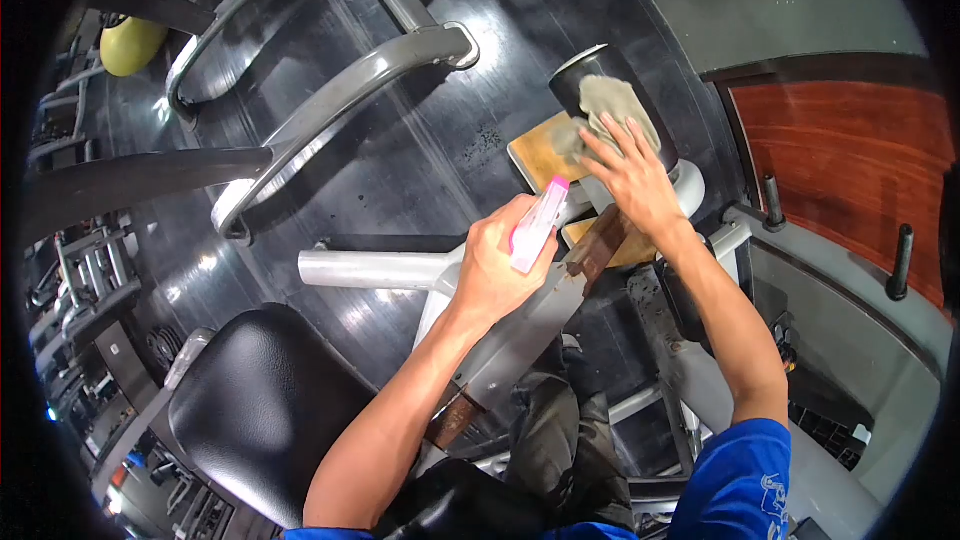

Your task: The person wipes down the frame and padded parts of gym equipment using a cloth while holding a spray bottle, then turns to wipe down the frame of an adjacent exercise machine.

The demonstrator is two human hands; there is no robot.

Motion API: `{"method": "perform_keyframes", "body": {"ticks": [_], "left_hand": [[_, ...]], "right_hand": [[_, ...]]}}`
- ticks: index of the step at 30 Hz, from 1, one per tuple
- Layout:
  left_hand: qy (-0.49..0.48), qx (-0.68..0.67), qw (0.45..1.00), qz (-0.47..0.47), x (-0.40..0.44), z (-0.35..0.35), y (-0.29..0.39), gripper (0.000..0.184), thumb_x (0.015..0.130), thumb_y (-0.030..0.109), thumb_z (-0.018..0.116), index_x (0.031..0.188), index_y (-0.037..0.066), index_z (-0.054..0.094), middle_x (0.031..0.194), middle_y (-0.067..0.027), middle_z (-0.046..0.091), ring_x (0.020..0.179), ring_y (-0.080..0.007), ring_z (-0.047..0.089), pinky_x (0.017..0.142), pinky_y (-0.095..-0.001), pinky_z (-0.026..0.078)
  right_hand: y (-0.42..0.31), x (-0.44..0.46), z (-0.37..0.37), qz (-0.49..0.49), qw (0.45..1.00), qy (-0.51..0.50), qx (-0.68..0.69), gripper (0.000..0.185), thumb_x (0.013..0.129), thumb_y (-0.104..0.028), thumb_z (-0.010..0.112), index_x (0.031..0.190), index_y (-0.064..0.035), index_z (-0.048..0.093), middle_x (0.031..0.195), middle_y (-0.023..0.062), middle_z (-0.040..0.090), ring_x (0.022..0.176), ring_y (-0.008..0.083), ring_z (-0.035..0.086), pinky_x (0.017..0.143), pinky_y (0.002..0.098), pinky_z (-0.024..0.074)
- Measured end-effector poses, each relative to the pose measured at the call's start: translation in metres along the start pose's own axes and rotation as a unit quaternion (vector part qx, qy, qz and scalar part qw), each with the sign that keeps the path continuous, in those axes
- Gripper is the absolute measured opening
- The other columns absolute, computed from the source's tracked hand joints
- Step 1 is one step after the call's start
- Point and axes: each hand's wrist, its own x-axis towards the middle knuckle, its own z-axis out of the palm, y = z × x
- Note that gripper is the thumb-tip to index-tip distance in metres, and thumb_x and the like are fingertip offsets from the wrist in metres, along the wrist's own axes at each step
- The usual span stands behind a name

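My left hand [500, 260] is closed around a spray bottle with a white and pink head [537, 225]; the rest of the bottle is hidden below the fist. My right hand [632, 178] lies with fingers stretched and spread on a greyish cloth [615, 100], pressing it against a black cylindrical pad [595, 65] of a gym machine. Beside the pad is a yellowish-brown board [540, 155]. Beneath my hands runs the machine's grey frame [530, 325], with a rusty brown section [603, 240] near my right wrist.
A black padded seat [265, 405] is at the lower left. Curved grey metal frames [350, 90] stand on the dark floor [390, 180] ahead. To the right are a reddish wooden panel [850, 170] and short black pegs [900, 260]. Several gym machines line the left.
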Motion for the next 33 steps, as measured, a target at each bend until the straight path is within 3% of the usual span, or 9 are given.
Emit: {"method": "perform_keyframes", "body": {"ticks": [10, 13, 16, 18, 21, 24, 25, 29, 33], "left_hand": [[0.015, -0.037, 0.999, 0.004, 0.0, 0.001, 0.001, 0.009, 0.082, 0.0, 0.063, 0.091, 0.0, 0.062, 0.069, -0.0081, 0.063, 0.064, -0.0105, 0.062, 0.062, -0.0268, 0.049], [0.011, -0.035, 0.999, 0.003, 0.0, 0.001, 0.0, 0.009, 0.082, 0.0, 0.064, 0.091, 0.0, 0.062, 0.069, -0.0078, 0.063, 0.063, -0.01, 0.061, 0.061, -0.0266, 0.049], [0.008, -0.03, 1.0, 0.003, 0.0, 0.0, 0.0, 0.009, 0.082, 0.0, 0.064, 0.091, 0.0, 0.062, 0.069, -0.0077, 0.063, 0.063, -0.0098, 0.06, 0.061, -0.0265, 0.048], [0.004, -0.033, 0.999, -0.004, 0.0, 0.0, 0.002, 0.01, 0.082, 0.0, 0.064, 0.092, 0.0, 0.062, 0.069, -0.0078, 0.063, 0.063, -0.0099, 0.061, 0.06, -0.0265, 0.048], [-0.002, -0.024, 1.0, -0.008, -0.002, 0.003, -0.002, 0.011, 0.081, -0.001, 0.063, 0.092, 0.0, 0.062, 0.07, -0.0082, 0.064, 0.064, -0.0111, 0.063, 0.062, -0.0269, 0.049], [-0.006, -0.014, 1.0, -0.002, -0.002, 0.003, 0.0, 0.012, 0.08, -0.001, 0.062, 0.092, 0.0, 0.062, 0.072, -0.0089, 0.065, 0.067, -0.0131, 0.065, 0.063, -0.0275, 0.05], [-0.007, -0.016, 1.0, -0.001, -0.002, 0.003, -0.001, 0.012, 0.08, -0.001, 0.062, 0.092, 0.0, 0.062, 0.073, -0.0091, 0.065, 0.067, -0.0138, 0.065, 0.064, -0.0278, 0.051], [-0.016, -0.006, 1.0, -0.017, -0.004, 0.003, -0.001, 0.012, 0.08, -0.001, 0.061, 0.092, 0.0, 0.062, 0.074, -0.0096, 0.066, 0.069, -0.016, 0.067, 0.065, -0.0287, 0.052], [-0.017, 0.01, 1.0, -0.009, -0.003, 0.003, -0.003, 0.012, 0.08, -0.001, 0.061, 0.092, -0.001, 0.062, 0.074, -0.0098, 0.066, 0.069, -0.0171, 0.067, 0.066, -0.0292, 0.052]], "right_hand": [[0.016, -0.071, -0.016, -0.02, 0.996, -0.003, 0.084, 0.043, 0.077, -0.007, 0.059, 0.119, -0.0176, 0.063, 0.143, -0.0006, 0.046, 0.135, 0.0272, 0.04, 0.114, 0.0406, 0.0354], [0.015, -0.064, -0.037, 0.058, 0.976, -0.074, 0.198, 0.051, 0.076, 0.005, 0.056, 0.122, -0.0152, 0.062, 0.14, 0.0037, 0.05, 0.131, 0.0291, 0.045, 0.112, 0.0397, 0.0385], [0.018, -0.044, -0.056, 0.118, 0.895, 0.07, 0.424, 0.057, 0.074, 0.012, 0.045, 0.124, -0.0097, 0.059, 0.134, 0.011, 0.055, 0.127, 0.0305, 0.051, 0.109, 0.0389, 0.0398], [0.02, -0.032, -0.066, 0.213, 0.797, 0.126, 0.551, 0.049, 0.079, 0.006, 0.04, 0.125, -0.004, 0.056, 0.125, 0.0161, 0.059, 0.121, 0.0254, 0.056, 0.104, 0.0354, 0.0407], [0.041, -0.017, -0.06, 0.282, 0.784, 0.058, 0.551, 0.042, 0.086, -0.005, 0.047, 0.127, -0.0065, 0.055, 0.129, 0.018, 0.056, 0.122, 0.0282, 0.055, 0.102, 0.0361, 0.0419], [0.057, -0.009, -0.016, 0.311, 0.899, 0.152, 0.268, 0.043, 0.086, -0.006, 0.051, 0.129, -0.0084, 0.055, 0.136, 0.0207, 0.049, 0.126, 0.0332, 0.049, 0.105, 0.0392, 0.0397], [0.055, -0.005, -0.015, 0.336, 0.859, 0.169, 0.348, 0.046, 0.085, -0.005, 0.052, 0.131, -0.0096, 0.055, 0.142, 0.0219, 0.043, 0.13, 0.0381, 0.044, 0.108, 0.0417, 0.0365], [0.021, 0.008, -0.032, 0.253, 0.942, 0.168, 0.145, 0.051, 0.083, -0.006, 0.053, 0.133, -0.0164, 0.054, 0.145, 0.0197, 0.041, 0.133, 0.0381, 0.04, 0.112, 0.0502, 0.0302], [0.0, 0.017, -0.016, 0.241, 0.959, 0.128, 0.073, 0.059, 0.085, -0.028, 0.064, 0.142, -0.0268, 0.047, 0.15, 0.0162, 0.034, 0.135, 0.0395, 0.035, 0.112, 0.053, 0.0279]]}}
